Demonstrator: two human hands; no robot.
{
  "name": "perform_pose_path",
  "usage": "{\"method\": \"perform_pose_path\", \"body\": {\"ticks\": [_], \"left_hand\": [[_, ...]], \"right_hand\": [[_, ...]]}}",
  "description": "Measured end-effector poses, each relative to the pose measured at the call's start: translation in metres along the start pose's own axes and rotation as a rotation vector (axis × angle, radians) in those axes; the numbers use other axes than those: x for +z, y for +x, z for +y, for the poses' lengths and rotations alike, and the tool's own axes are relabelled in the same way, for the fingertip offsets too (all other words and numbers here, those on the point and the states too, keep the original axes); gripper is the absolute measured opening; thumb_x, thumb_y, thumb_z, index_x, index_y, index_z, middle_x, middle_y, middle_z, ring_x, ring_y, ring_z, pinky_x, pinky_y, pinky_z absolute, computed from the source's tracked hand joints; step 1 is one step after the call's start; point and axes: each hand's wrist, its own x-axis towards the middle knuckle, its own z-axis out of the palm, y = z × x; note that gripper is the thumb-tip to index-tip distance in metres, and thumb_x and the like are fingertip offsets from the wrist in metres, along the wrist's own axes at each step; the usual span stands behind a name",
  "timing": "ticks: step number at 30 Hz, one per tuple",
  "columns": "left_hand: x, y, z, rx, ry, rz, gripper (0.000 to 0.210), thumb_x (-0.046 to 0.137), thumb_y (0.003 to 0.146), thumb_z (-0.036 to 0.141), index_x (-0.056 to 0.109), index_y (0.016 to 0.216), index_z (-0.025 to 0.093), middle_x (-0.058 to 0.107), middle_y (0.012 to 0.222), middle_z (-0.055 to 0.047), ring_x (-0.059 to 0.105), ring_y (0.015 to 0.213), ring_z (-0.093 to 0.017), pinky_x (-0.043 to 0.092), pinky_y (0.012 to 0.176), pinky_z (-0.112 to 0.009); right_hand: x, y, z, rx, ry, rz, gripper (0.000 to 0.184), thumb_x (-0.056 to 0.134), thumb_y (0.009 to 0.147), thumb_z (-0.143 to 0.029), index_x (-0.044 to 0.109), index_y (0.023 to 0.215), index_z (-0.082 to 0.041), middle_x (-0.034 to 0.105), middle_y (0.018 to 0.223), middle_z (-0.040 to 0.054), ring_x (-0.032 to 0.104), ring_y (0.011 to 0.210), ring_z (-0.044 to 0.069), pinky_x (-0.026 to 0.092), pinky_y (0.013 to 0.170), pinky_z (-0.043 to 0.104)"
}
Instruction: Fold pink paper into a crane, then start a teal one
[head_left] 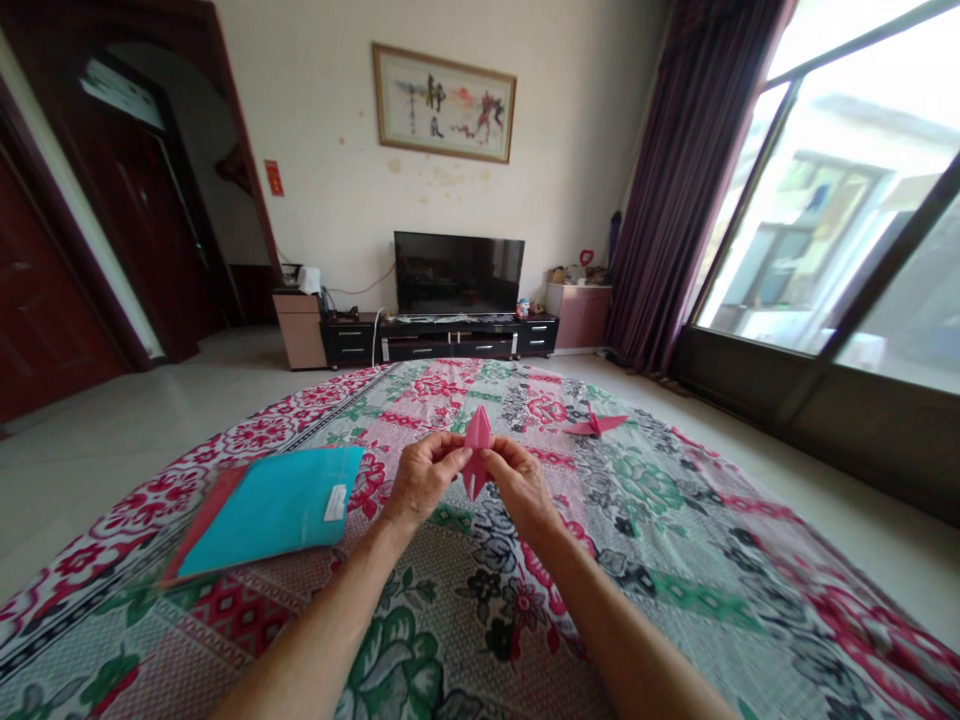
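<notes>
A folded piece of pink origami paper [478, 430] stands upright between my hands, a narrow diamond with pointed ends and a split at its lower end. My left hand [429, 478] pinches its left edge between thumb and fingers. On the opposite edge, my right hand [520, 482] grips it the same way. Both thumbs press on the near face at mid-height, hiding part of the paper. Beyond my right hand, a finished-looking pink paper crane [596, 424] rests on the cloth with its wings spread.
A patterned cloth [645, 640] covers the round table. To the left lies a pack of coloured paper [277, 510], blue on top with a white label. Past the table stand a television [459, 274] and a low black cabinet [420, 340]. A purple curtain [675, 190] hangs at right.
</notes>
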Motion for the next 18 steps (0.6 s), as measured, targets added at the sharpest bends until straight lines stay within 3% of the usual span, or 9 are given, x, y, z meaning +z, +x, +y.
{"method": "perform_pose_path", "body": {"ticks": [3,7,11,18], "left_hand": [[-0.0002,0.0007,-0.0014,0.028,0.062,-0.016,0.02,0.065,0.07,0.033,0.067,0.076,0.014,0.064,0.064,0.0,0.053,0.057,-0.01,0.042,0.054,-0.02],[0.0002,0.0002,0.0011,0.049,0.098,-0.062,0.021,0.063,0.072,0.033,0.069,0.081,0.014,0.065,0.068,-0.001,0.056,0.062,-0.012,0.043,0.057,-0.021],[0.0017,-0.001,0.003,0.094,0.153,-0.089,0.022,0.063,0.073,0.032,0.069,0.084,0.014,0.067,0.073,-0.003,0.058,0.066,-0.014,0.046,0.063,-0.023],[0.0033,-0.0035,0.0044,0.186,0.242,-0.009,0.029,0.066,0.07,0.032,0.065,0.094,0.017,0.065,0.085,-0.004,0.06,0.074,-0.014,0.047,0.063,-0.022]], "right_hand": [[-0.0009,0.0006,0.0021,0.017,0.035,0.0,0.018,0.062,0.069,-0.032,0.061,0.077,-0.016,0.058,0.065,-0.002,0.047,0.057,0.01,0.037,0.055,0.022],[-0.0021,0.0005,0.0029,0.02,0.081,-0.034,0.02,0.063,0.067,-0.028,0.064,0.084,-0.017,0.061,0.069,-0.0015,0.049,0.06,0.01,0.038,0.058,0.022],[-0.0046,0.0007,0.0048,0.056,0.168,-0.069,0.016,0.063,0.067,-0.027,0.065,0.08,-0.018,0.061,0.067,-0.0021,0.048,0.058,0.01,0.038,0.058,0.023],[-0.009,0.0008,0.005,0.146,0.36,-0.146,0.009,0.065,0.066,-0.021,0.064,0.074,-0.018,0.063,0.067,-0.0017,0.053,0.063,0.012,0.043,0.066,0.025]]}}
